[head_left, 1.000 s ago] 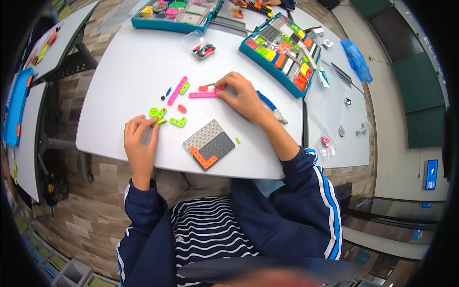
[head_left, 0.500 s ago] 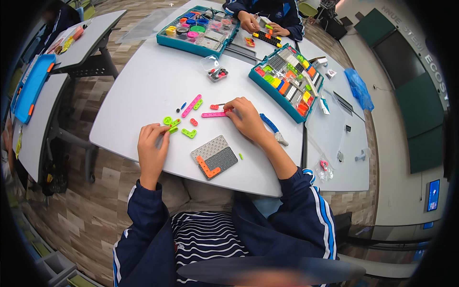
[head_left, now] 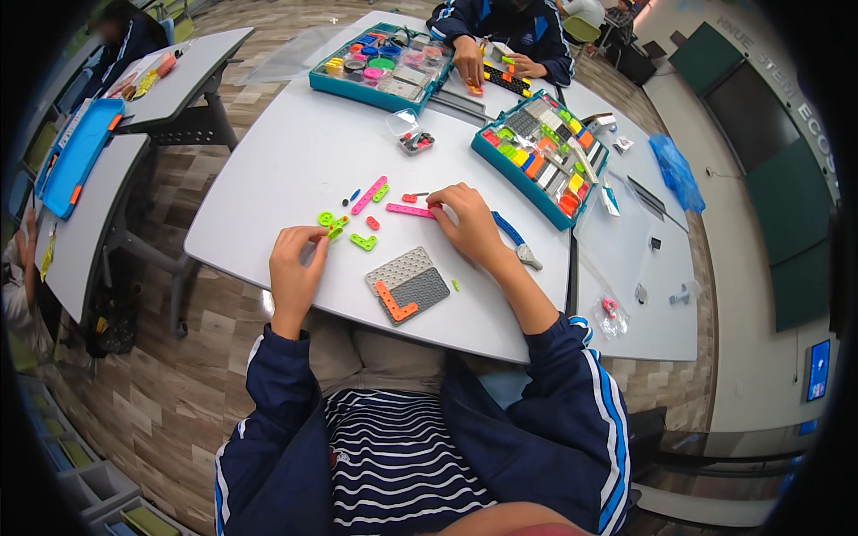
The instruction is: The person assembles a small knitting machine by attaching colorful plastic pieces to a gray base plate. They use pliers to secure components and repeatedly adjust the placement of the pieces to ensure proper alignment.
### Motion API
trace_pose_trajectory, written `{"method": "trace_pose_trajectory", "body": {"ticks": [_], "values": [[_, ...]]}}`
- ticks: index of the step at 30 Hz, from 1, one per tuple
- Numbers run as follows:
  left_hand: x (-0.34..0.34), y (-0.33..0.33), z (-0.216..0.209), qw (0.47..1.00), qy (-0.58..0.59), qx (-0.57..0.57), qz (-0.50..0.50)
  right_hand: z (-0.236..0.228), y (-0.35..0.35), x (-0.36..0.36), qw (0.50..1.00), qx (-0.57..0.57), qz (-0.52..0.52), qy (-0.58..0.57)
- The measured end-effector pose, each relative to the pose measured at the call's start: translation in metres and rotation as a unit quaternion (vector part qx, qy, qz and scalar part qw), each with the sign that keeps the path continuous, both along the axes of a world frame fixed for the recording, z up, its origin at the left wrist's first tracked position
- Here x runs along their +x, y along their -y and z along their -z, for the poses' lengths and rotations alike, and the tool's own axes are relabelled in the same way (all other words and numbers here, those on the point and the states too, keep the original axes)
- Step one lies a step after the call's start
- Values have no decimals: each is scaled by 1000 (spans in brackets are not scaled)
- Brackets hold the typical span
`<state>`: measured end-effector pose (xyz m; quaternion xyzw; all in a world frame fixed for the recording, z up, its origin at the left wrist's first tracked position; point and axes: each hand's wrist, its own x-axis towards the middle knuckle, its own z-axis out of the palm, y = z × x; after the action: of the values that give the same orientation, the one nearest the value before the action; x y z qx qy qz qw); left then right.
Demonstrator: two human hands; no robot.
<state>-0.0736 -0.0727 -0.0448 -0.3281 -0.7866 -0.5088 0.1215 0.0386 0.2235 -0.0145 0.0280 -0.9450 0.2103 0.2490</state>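
My left hand [head_left: 298,275] is at the table's left front, thumb and forefinger curled in against a small green building piece [head_left: 336,233] with orange pegs; the exact contact is partly hidden. A green wheel [head_left: 325,218] lies beside it. My right hand [head_left: 470,225] pinches the right end of a flat pink beam [head_left: 407,210], its fingertips covering that end. Between the hands are a green angled piece [head_left: 364,242], a short coral link [head_left: 373,223] and a second pink beam [head_left: 369,196]. Nearer me, an orange L-shaped beam [head_left: 394,306] rests on a grey studded plate [head_left: 420,290].
Behind stand two teal parts cases [head_left: 527,188] [head_left: 357,96] and a small clear box [head_left: 416,141] of dark parts. Blue-handled pliers [head_left: 511,234] lie beside my right forearm. Across the table another person's hands [head_left: 467,62] handle pieces. A blue plastic bag [head_left: 675,172] lies at right.
The whole view has shifted slightly. Both my hands stay by the same pieces, the left fingertips close against the green one. Across the table, the other person's hand has moved down toward small parts.
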Motion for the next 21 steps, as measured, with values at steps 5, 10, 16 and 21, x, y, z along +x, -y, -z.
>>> {"method": "trace_pose_trajectory", "body": {"ticks": [5,10,16,21], "values": [[0,0,0,1000,-11,-5,-1,-1,3,3,999,-10,-24,30],[-2,-1,6,999,-43,1,-4,5,5,-1,998,-23,-54,-4],[-3,2,6,999,-42,5,-2,1,6,1,1000,-16,-26,-6],[-1,6,3,999,-34,-27,5,2,10,1,999,-26,-19,2]]}}
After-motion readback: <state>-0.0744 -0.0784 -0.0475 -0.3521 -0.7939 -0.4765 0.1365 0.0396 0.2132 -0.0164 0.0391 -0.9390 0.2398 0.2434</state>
